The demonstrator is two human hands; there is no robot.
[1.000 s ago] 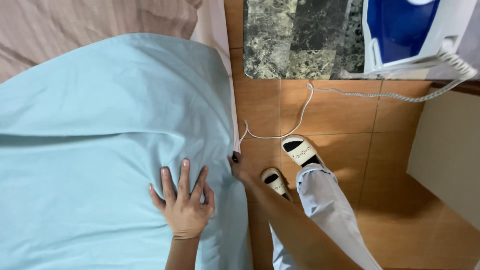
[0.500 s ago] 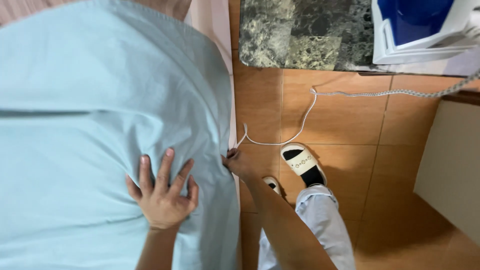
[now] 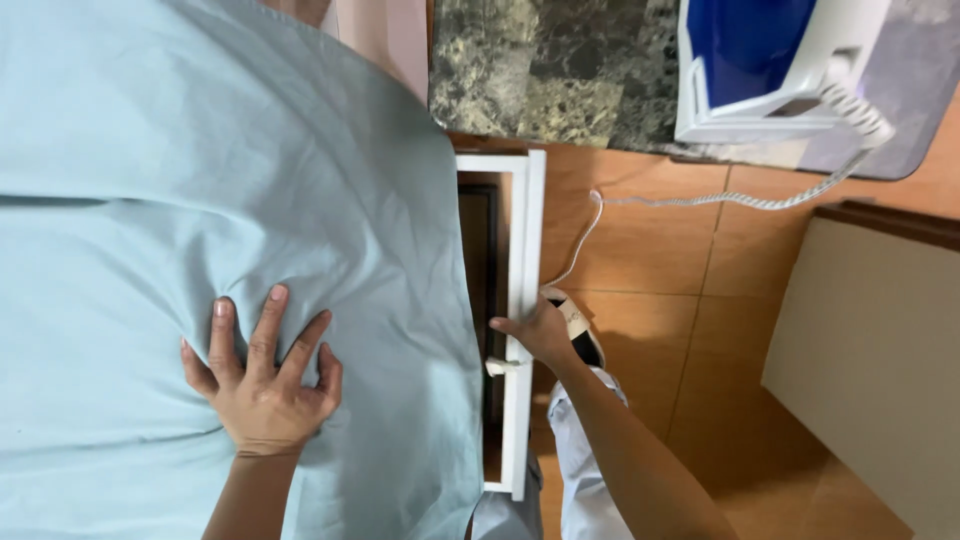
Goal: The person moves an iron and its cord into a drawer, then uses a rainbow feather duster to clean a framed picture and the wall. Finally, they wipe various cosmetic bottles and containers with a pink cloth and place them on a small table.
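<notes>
Fingers spread wide, the left hand (image 3: 262, 385) presses flat on the pale blue cotton sheet (image 3: 230, 200) draped over the tabletop — pinning it in place. The right hand (image 3: 540, 332) closes its grip on the white drawer front (image 3: 523, 260), beside the tabletop's edge — drawer standing open.

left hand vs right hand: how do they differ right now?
The left hand lies flat with fingers spread on the light blue cloth; the right hand is curled at the white drawer front. The left is over the table, the right beside it above the floor. Both are bare.
</notes>
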